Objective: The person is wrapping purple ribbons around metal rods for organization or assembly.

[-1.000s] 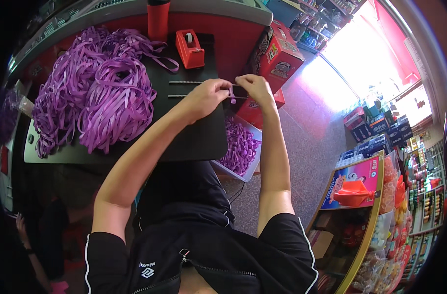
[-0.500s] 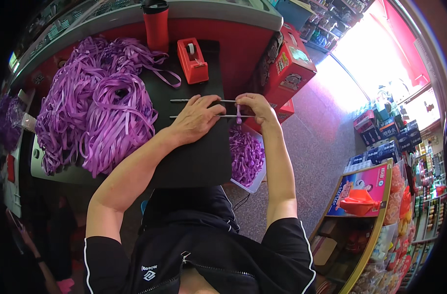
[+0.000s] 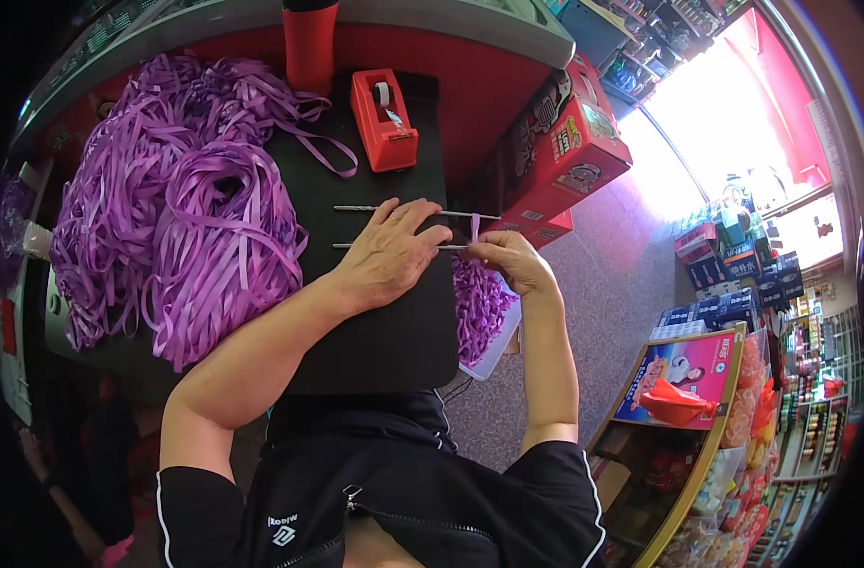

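Two slim metal rods, an upper rod (image 3: 353,208) and a lower rod (image 3: 345,246), lie side by side across the black table (image 3: 375,350) and jut past its right edge. My left hand (image 3: 391,251) is laid over both, its fingers bent on the upper one and its thumb by the lower one. Just beyond the edge, a short purple ribbon (image 3: 476,227) runs from the upper rod down toward the lower. My right hand (image 3: 515,260) pinches at the ribbon's lower part, next to the lower rod; its fingertips partly hide the ribbon's end.
Left of my arm lies a big heap of purple ribbons (image 3: 229,256). A red tape dispenser (image 3: 385,123) and a red tumbler (image 3: 309,52) stand at the back. Below my right hand, a white bin (image 3: 493,360) holds purple ribbon pieces. A red box (image 3: 569,156) stands at the right.
My right hand has moved from the upper rod toward me to the lower rod. The ribbon now spans between the rods. My left hand stays on the rods; the whole view has shifted slightly.
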The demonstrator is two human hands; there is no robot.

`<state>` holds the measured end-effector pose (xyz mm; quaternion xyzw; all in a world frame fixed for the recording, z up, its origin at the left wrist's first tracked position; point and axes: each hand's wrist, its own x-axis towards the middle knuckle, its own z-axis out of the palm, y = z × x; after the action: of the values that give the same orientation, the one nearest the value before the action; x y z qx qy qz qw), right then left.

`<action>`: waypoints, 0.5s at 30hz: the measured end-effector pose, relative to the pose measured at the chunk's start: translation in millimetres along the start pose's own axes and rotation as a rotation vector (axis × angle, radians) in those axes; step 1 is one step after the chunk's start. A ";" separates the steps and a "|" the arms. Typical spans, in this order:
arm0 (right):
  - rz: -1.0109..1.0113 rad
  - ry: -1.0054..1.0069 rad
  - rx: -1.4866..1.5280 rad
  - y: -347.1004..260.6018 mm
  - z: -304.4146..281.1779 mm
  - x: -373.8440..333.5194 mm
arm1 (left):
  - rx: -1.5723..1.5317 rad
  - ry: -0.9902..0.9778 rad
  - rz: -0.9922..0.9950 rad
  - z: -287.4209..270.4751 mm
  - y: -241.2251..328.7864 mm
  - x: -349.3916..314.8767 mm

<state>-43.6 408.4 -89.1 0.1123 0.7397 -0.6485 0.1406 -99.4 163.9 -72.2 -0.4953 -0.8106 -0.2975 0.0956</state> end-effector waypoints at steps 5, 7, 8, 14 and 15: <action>0.016 -0.010 0.105 -1.8 -3.9 -0.3 | -0.003 0.007 0.005 -0.1 -1.2 -0.2; 0.022 -0.015 0.136 -7.3 -4.4 -4.1 | -0.003 0.007 0.006 -1.7 -1.4 -0.8; 0.030 -0.013 0.146 -9.6 -4.6 -5.9 | -0.003 0.011 0.009 -2.5 -1.3 -1.1; -0.064 0.069 -0.059 -15.9 -21.9 -3.7 | 0.006 0.023 0.016 0.3 -0.2 0.1; -0.116 0.154 -0.029 -22.4 -22.7 -3.7 | 0.009 0.023 0.015 1.2 -0.3 0.1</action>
<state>-49.4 428.0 -64.3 0.1167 0.7630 -0.6340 0.0473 -99.5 164.6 -73.3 -0.4972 -0.8071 -0.2990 0.1095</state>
